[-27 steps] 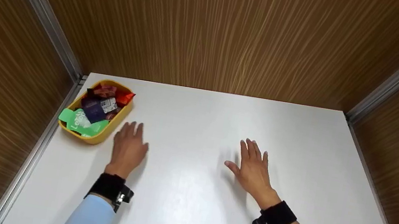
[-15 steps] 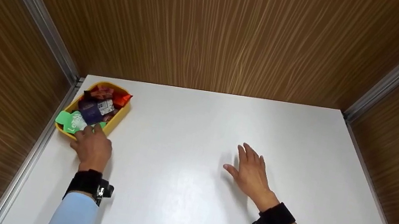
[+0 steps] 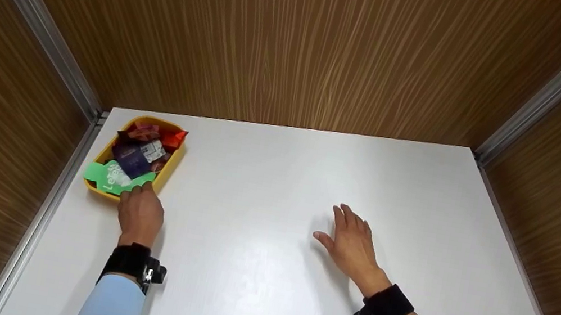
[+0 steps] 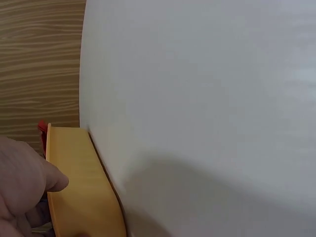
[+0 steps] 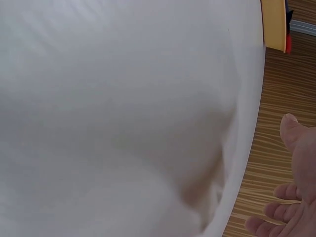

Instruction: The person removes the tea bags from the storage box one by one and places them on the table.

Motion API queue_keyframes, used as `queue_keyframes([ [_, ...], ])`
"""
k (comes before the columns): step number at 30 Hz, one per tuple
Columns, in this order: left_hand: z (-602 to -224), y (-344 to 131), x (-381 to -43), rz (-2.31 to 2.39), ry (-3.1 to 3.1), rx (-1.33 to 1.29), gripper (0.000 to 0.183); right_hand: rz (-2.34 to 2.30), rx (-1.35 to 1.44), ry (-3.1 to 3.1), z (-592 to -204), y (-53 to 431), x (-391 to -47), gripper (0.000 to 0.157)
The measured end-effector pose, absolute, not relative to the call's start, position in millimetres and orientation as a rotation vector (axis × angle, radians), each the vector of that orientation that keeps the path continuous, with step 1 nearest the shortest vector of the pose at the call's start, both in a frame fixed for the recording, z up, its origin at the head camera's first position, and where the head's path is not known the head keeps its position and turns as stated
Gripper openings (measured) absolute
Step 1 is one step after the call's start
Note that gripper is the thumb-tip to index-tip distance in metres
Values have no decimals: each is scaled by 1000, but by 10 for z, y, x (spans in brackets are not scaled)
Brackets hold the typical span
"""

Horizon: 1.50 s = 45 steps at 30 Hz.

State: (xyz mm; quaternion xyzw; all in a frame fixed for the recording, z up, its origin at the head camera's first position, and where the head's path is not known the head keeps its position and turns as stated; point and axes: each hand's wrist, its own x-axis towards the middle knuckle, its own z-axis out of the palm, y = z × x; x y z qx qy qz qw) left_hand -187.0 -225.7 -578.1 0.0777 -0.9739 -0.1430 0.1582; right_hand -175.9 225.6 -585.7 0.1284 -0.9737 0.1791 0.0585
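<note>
A yellow plastic basket [image 3: 170, 166] stands at the table's left, filled with several wrapped packets. On top lie a green packet [image 3: 95, 173] with white lettering, a dark purple one [image 3: 130, 161] and a bright red one [image 3: 173, 138]. My left hand [image 3: 141, 214] grips the basket's near right rim. The left wrist view shows its thumb pressed on the outer wall, with the other fingers curled over to the inside, partly hidden. Well to the right, my right hand [image 3: 355, 248] hovers palm down over the table, fingers relaxed and holding nothing.
The white table [image 3: 254, 176] meets a wood-grain back panel [image 3: 300, 41]. Wood-grain side panels with grey metal corner rails rise at left and right; the basket stands close to the left rail [image 3: 58, 172].
My left hand has moved left to the basket and taken hold of its rim. The basket's near end has shifted slightly right. My right hand has barely moved.
</note>
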Motion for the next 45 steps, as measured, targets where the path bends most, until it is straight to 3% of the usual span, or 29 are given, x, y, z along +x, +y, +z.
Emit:
queue_keyframes([
  [10,-5783,-1957,-1953,-400,-2803,-45,24,530,409,-2912,-5886,2220,-1774,79],
  [19,-5701,-1723,-2051,-537,-2815,-160,15,525,423,-2899,-5882,2208,-1790,79],
  [45,-5640,-1788,-2101,-730,-2844,-506,16,534,432,-2941,-5679,2188,-1922,79],
])
